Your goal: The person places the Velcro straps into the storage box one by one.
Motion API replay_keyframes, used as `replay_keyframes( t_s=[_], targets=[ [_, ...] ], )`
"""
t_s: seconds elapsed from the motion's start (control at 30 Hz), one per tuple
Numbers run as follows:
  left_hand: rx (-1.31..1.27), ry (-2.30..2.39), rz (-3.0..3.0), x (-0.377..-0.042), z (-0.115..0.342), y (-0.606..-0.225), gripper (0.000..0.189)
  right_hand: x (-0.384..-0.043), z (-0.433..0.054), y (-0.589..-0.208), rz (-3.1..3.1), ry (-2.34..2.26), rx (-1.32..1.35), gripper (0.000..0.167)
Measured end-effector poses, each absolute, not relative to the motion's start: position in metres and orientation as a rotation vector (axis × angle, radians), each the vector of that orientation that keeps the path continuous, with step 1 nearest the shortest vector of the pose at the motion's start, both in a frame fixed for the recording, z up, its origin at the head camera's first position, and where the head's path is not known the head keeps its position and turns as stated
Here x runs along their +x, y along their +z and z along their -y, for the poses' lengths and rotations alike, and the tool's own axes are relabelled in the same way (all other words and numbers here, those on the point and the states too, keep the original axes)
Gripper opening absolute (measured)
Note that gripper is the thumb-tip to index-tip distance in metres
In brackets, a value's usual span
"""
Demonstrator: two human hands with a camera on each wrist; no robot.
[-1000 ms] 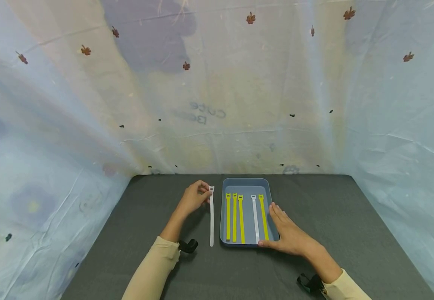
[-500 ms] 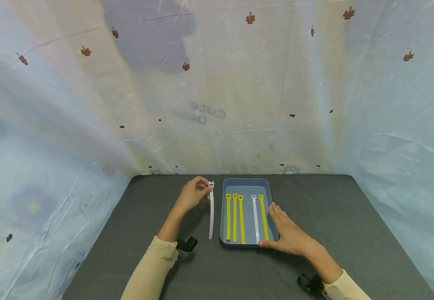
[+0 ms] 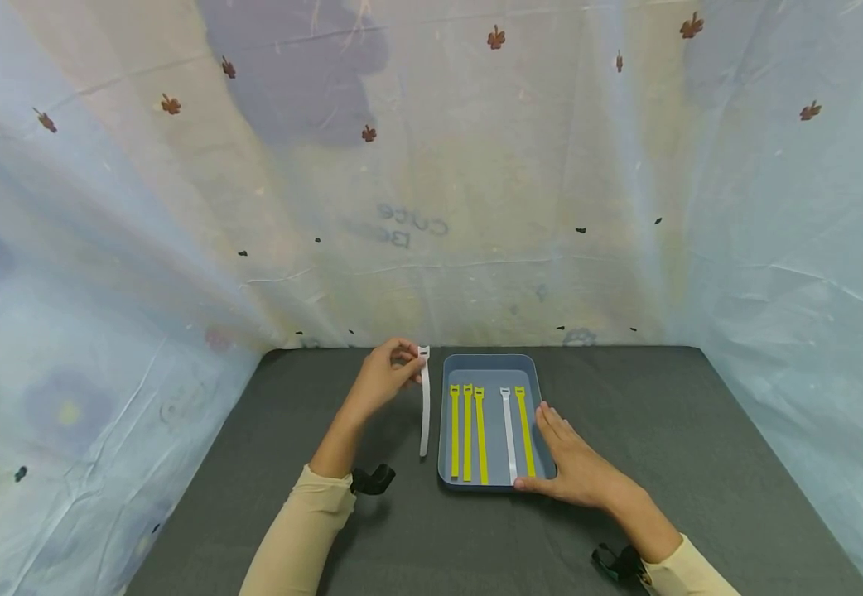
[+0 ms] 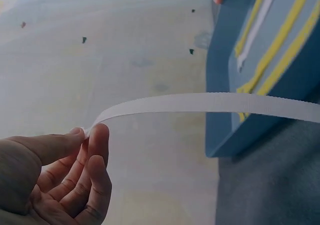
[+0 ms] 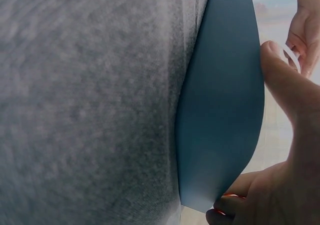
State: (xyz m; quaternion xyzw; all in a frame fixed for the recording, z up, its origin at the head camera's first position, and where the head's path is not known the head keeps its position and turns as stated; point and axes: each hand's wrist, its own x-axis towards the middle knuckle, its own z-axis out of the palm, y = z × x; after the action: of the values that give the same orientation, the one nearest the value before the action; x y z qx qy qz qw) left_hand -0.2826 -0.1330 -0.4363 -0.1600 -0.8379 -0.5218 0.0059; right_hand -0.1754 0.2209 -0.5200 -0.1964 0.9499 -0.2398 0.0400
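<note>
A white hook-and-loop cable tie (image 3: pixel 426 414) with a slotted head dangles from my left hand (image 3: pixel 385 377), left of the tray. Thumb and forefinger pinch it by the head end; in the left wrist view the strap (image 4: pixel 200 102) arches off to the right. My right hand (image 3: pixel 580 468) rests against the near right corner of a blue-grey tray (image 3: pixel 493 447), fingers straight along its side and thumb on the front rim. Inside lie three yellow ties (image 3: pixel 467 434) at left, then a white tie (image 3: pixel 509 434) and another yellow tie (image 3: pixel 524 430) at right, roughly parallel.
A dark grey cloth (image 3: pixel 476 546) covers the table around the tray. Pale patterned sheeting (image 3: pixel 431 165) hangs behind and at both sides. A black wrist strap (image 3: pixel 373 480) sits on the left forearm, with another (image 3: pixel 616 564) at the right.
My left hand has lifted the white cable tie and shifted slightly toward the back, so its lower end is farther from the front. My right hand and the tray have stayed put.
</note>
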Motion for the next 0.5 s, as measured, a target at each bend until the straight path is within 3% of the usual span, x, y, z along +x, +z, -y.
replay_keyframes(
  t_s=[0.5],
  targets=[
    [-0.606, -1.74, 2.545, -0.276, 0.105, -0.418, 0.025, -0.176, -0.221, -0.522, -2.903, -0.745, -0.595, 0.137]
  ],
)
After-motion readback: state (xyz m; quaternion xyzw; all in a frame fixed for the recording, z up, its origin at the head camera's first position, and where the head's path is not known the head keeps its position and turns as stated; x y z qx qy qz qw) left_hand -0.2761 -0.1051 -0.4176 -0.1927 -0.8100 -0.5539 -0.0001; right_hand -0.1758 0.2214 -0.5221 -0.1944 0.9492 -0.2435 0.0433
